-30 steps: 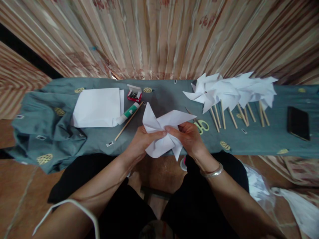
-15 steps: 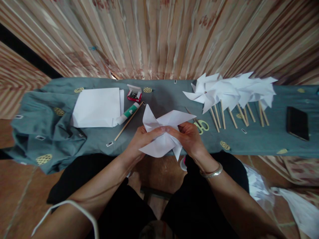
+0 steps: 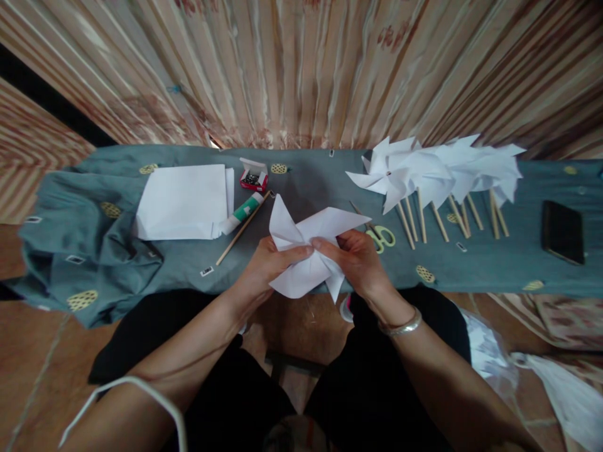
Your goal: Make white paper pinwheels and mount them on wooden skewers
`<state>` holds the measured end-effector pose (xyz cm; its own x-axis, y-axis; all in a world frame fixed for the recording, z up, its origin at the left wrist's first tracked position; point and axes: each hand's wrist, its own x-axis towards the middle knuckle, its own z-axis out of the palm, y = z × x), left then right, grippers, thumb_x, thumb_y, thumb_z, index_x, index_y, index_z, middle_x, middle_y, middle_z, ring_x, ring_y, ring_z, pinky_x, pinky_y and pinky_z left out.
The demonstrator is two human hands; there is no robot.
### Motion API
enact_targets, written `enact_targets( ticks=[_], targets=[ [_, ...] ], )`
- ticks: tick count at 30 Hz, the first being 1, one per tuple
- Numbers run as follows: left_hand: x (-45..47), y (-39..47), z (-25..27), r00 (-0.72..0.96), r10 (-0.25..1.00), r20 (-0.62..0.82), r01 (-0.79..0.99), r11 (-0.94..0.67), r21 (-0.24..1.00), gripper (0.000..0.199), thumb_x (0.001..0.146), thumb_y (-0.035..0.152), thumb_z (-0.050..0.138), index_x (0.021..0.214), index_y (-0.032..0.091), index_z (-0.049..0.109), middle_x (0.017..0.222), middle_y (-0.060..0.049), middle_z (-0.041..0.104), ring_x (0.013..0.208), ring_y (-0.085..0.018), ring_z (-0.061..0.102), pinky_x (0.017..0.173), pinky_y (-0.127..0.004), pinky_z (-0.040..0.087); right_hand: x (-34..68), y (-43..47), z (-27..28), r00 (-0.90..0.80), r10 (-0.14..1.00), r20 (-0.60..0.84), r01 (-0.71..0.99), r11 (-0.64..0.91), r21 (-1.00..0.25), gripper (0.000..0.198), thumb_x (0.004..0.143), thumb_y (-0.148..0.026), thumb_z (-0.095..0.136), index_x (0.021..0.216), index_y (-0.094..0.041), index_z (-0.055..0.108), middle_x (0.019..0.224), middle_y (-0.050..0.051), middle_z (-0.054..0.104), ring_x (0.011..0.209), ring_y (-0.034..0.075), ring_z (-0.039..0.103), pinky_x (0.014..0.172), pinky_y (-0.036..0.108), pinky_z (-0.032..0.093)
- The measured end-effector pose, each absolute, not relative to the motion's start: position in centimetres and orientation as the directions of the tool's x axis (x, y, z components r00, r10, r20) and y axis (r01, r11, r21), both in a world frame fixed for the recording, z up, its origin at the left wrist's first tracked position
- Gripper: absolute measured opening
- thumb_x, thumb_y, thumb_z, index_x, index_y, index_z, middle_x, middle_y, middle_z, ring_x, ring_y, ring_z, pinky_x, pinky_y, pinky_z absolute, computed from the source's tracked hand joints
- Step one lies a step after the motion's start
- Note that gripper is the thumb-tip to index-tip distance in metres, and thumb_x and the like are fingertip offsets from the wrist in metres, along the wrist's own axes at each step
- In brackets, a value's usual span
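Both my hands hold a white paper pinwheel (image 3: 304,278) above the front edge of the cloth-covered table. My left hand (image 3: 267,263) grips it from the left, its thumb pressed near the centre. From the right, my right hand (image 3: 358,258) pinches it, thumb tip on the centre where the folded points meet. Fingers of both hands are mostly hidden under the paper. Beyond the pinwheel, a wooden stick (image 3: 242,230) lies beside a white and green glue stick (image 3: 242,213). Scissors with pale green handles (image 3: 385,236) rest just past my right hand.
A stack of white paper (image 3: 183,201) lies at the left, near an opened red box of small dark pins (image 3: 253,178). Several finished pinwheels on sticks (image 3: 431,172) overlap at the back right. A black phone (image 3: 562,231) lies far right. Pleated curtains (image 3: 301,75) hang behind the table.
My left thumb has drawn back slightly to the left from the centre. The paper's lower left blade now curls inward. My right hand stays almost where it was.
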<state>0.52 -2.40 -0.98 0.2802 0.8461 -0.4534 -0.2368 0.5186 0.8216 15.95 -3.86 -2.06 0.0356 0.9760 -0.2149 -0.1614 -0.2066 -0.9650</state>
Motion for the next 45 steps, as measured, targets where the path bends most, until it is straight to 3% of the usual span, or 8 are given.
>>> enact_targets(
  ticks=[5, 9, 16, 21, 27, 39, 42, 45],
  targets=[
    [0.6, -2.4, -0.8, 0.265, 0.859, -0.438, -0.254, 0.500, 0.828, 0.030, 0.054, 0.025, 0.086, 0.082, 0.016, 0.077, 0.081, -0.005, 0.077, 0.073, -0.022, 0.069, 0.064, -0.028, 0.053, 16.1, -3.9, -1.3, -0.003, 0.976, -0.217, -0.203, -0.213, -0.956, 0.034, 0.063, -0.044, 0.082, 0.086, -0.021, 0.073, 0.084, 0.002, 0.075, 0.074, 0.019, 0.066, 0.068, 0.031, 0.053],
    [0.4, -2.2, -0.6, 0.268, 0.871, -0.412, -0.291, 0.480, 0.828, 0.027, 0.060, 0.024, 0.083, 0.085, 0.017, 0.076, 0.084, -0.004, 0.077, 0.076, -0.020, 0.069, 0.068, -0.027, 0.054, 16.8, -3.8, -1.1, -0.012, 0.985, -0.171, -0.133, -0.171, -0.976, 0.031, 0.066, -0.049, 0.080, 0.079, -0.022, 0.070, 0.078, 0.001, 0.072, 0.070, 0.017, 0.064, 0.066, 0.030, 0.052],
    [0.3, -2.2, -0.4, 0.251, 0.891, -0.378, -0.324, 0.445, 0.835, 0.029, 0.065, 0.023, 0.079, 0.091, 0.013, 0.075, 0.086, -0.006, 0.076, 0.076, -0.019, 0.068, 0.071, -0.027, 0.053, 17.3, -4.9, -0.5, 0.142, 0.984, 0.109, 0.346, 0.054, -0.937, 0.033, 0.076, -0.041, 0.074, 0.102, -0.023, 0.068, 0.097, 0.004, 0.072, 0.086, 0.020, 0.063, 0.083, 0.036, 0.050],
    [0.7, -2.5, -1.0, 0.267, 0.878, -0.397, -0.294, 0.466, 0.834, 0.031, 0.059, 0.027, 0.084, 0.086, 0.014, 0.076, 0.080, -0.004, 0.076, 0.070, -0.018, 0.068, 0.064, -0.026, 0.051, 16.7, -5.0, -1.3, 0.042, 0.999, -0.009, 0.191, -0.017, -0.981, 0.035, 0.075, -0.044, 0.074, 0.100, -0.020, 0.067, 0.093, 0.005, 0.073, 0.081, 0.020, 0.066, 0.076, 0.034, 0.052],
    [1.2, -2.6, -1.8, 0.247, 0.861, -0.445, -0.271, 0.502, 0.821, 0.035, 0.050, 0.028, 0.088, 0.079, 0.014, 0.076, 0.073, -0.004, 0.075, 0.063, -0.019, 0.067, 0.058, -0.026, 0.050, 16.3, -4.4, -2.4, 0.112, 0.993, -0.043, 0.026, -0.046, -0.999, 0.030, 0.072, -0.039, 0.076, 0.090, -0.017, 0.069, 0.089, 0.006, 0.075, 0.080, 0.021, 0.069, 0.072, 0.034, 0.054],
    [1.2, -2.9, -1.7, 0.287, 0.868, -0.405, -0.327, 0.486, 0.810, 0.034, 0.058, 0.027, 0.085, 0.088, 0.013, 0.076, 0.083, -0.007, 0.077, 0.069, -0.019, 0.069, 0.064, -0.027, 0.053, 16.3, -4.4, -2.6, 0.105, 0.994, -0.023, 0.066, -0.030, -0.997, 0.025, 0.075, -0.038, 0.074, 0.088, -0.017, 0.070, 0.087, 0.006, 0.076, 0.076, 0.020, 0.070, 0.067, 0.032, 0.055],
    [1.1, -2.7, -1.6, 0.267, 0.882, -0.388, -0.353, 0.465, 0.812, 0.030, 0.061, 0.024, 0.082, 0.090, 0.014, 0.076, 0.085, -0.006, 0.077, 0.072, -0.018, 0.069, 0.068, -0.026, 0.053, 16.7, -4.7, -1.9, 0.077, 0.994, 0.077, 0.191, 0.062, -0.980, 0.027, 0.081, -0.039, 0.069, 0.098, -0.018, 0.067, 0.092, 0.006, 0.075, 0.080, 0.020, 0.070, 0.071, 0.033, 0.056],
    [0.9, -2.3, -1.3, 0.233, 0.890, -0.392, -0.377, 0.454, 0.807, 0.027, 0.062, 0.021, 0.080, 0.088, 0.014, 0.076, 0.085, -0.006, 0.077, 0.073, -0.018, 0.069, 0.070, -0.026, 0.053, 17.1, -5.3, -1.0, 0.080, 0.948, 0.309, 0.508, 0.228, -0.831, 0.028, 0.083, -0.036, 0.067, 0.106, -0.019, 0.064, 0.097, 0.007, 0.073, 0.086, 0.021, 0.068, 0.076, 0.037, 0.056]
  ],
)
